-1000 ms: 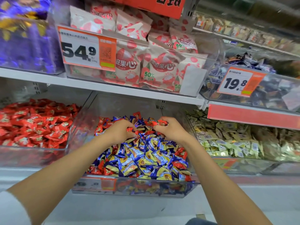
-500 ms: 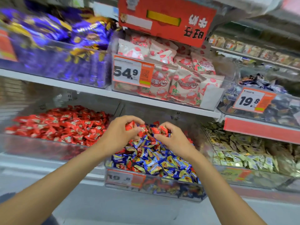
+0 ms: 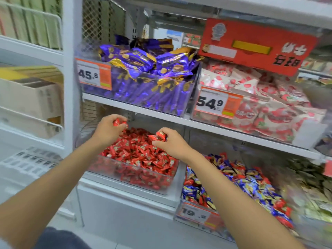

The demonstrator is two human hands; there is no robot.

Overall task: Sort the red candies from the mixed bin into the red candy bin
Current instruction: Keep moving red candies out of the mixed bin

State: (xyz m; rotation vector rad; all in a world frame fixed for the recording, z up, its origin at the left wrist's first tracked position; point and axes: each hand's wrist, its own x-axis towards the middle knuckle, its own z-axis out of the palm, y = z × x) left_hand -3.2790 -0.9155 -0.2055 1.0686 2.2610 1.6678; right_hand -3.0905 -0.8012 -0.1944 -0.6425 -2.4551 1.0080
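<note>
Both hands hover over the red candy bin (image 3: 162, 190), a clear tub heaped with red wrapped candies on the lower shelf. My left hand (image 3: 107, 131) grips a few red candies (image 3: 119, 122) above the bin's back left. My right hand (image 3: 170, 143) pinches more red candies (image 3: 158, 136) above the bin's middle. To the right stands the mixed bin (image 3: 197, 215), full of blue and red wrapped candies, with a 19.8 price tag on its front.
The shelf above carries a bin of purple bags (image 3: 143, 87) tagged 45.8 and a bin of white-and-red bags (image 3: 260, 108) tagged 54.9. A red sign (image 3: 255, 45) hangs overhead. A bin of pale green candies (image 3: 309, 194) sits far right. A white upright post (image 3: 69, 69) stands left.
Both hands lifted out of the mixed bin holding red candies and moved left over the red candy bin. The camera view swung left with them.
</note>
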